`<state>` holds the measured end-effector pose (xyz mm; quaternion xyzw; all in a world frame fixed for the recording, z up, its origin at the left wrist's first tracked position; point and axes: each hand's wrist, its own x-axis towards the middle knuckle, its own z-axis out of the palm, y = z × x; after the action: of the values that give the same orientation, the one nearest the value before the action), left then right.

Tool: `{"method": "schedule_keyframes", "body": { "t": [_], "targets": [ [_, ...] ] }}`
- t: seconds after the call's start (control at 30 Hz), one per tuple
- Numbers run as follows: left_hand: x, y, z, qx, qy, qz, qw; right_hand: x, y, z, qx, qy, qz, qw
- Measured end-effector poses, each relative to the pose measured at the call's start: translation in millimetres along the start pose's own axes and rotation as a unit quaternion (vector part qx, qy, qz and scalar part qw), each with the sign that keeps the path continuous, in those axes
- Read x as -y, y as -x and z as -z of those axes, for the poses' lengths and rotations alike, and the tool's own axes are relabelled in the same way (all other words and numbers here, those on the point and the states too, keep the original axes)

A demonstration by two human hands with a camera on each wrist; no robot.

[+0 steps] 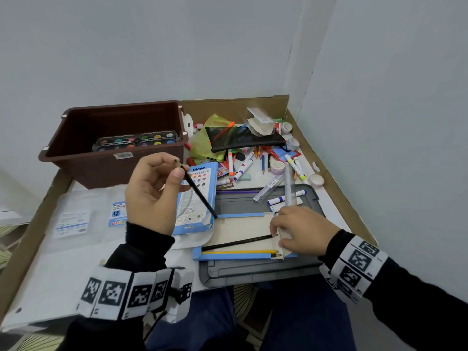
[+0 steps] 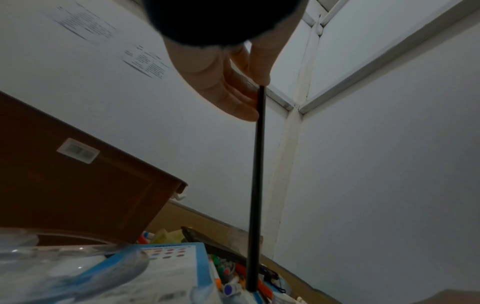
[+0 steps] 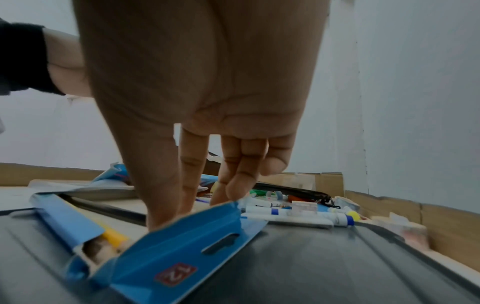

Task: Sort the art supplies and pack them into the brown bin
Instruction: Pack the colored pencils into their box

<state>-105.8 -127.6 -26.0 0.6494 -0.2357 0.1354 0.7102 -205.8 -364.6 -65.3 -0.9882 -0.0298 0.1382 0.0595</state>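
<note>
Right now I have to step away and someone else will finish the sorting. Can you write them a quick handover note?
Left hand: pinches a black pencil, raised above the table.
Right hand: holds the flap end of the open blue pencil box, which lies on a grey lid.
In the box: a black pencil and a yellow one.
Done: paint set is in the brown bin.
Left: box the pencils, then sort the markers, rulers, pouches and tape rolls.
</note>
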Motion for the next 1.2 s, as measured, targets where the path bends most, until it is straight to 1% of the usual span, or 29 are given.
{"method": "schedule_keyframes", "body": {
  "t": [0.1, 0.23, 0.5, 0.6, 0.73, 0.8, 0.83, 0.9, 1.0, 1.07, 1.13, 1.2],
  "targets": [
    [-2.4, -0.2, -8.8, 0.024, 0.009, -0.004, 1.000, -2.6, 5.5, -8.6, 0.007, -0.016, -0.007, 1.000],
    [-1.2, 2.8, -29.8, 0.070, 0.008, 0.010, 0.997, -4.0, 11.4, -18.6, 0.004, -0.053, -0.018, 0.998],
    [14.5, 4.9, -74.9, 0.177, -0.070, 0.019, 0.982, -4.1, 17.0, -25.0, -0.024, -0.086, -0.019, 0.996],
    [19.5, 8.0, -86.7, 0.224, -0.098, 0.004, 0.970, -4.6, 18.6, -29.3, -0.017, -0.093, -0.028, 0.995],
    [22.7, 8.2, -96.4, 0.238, -0.110, -0.005, 0.965, -4.9, 21.1, -32.9, -0.034, -0.109, -0.018, 0.993],
    [25.5, 7.1, -98.2, 0.254, -0.119, 0.017, 0.960, -5.3, 21.7, -34.0, -0.039, -0.119, -0.019, 0.992],
    [27.2, 7.0, -98.8, 0.271, -0.123, 0.039, 0.954, -5.9, 21.8, -35.1, -0.040, -0.122, -0.019, 0.992],
    [31.2, 7.7, -99.8, 0.318, -0.158, 0.077, 0.932, -7.4, 22.5, -38.2, -0.046, -0.134, -0.019, 0.990],
    [37.6, 11.1, -102.1, 0.372, -0.253, 0.075, 0.890, -8.7, 25.5, -43.0, -0.072, -0.167, -0.019, 0.983],
    [41.5, 14.1, -104.8, 0.398, -0.280, 0.081, 0.870, -8.9, 28.7, -44.7, -0.092, -0.182, -0.029, 0.979],
    [44.0, 17.4, -108.0, 0.437, -0.310, 0.096, 0.839, -9.3, 31.7, -45.8, -0.111, -0.186, -0.047, 0.975],
    [46.3, 21.2, -109.9, 0.474, -0.349, 0.110, 0.801, -9.9, 33.9, -47.4, -0.122, -0.195, -0.063, 0.971]
  ]
}}
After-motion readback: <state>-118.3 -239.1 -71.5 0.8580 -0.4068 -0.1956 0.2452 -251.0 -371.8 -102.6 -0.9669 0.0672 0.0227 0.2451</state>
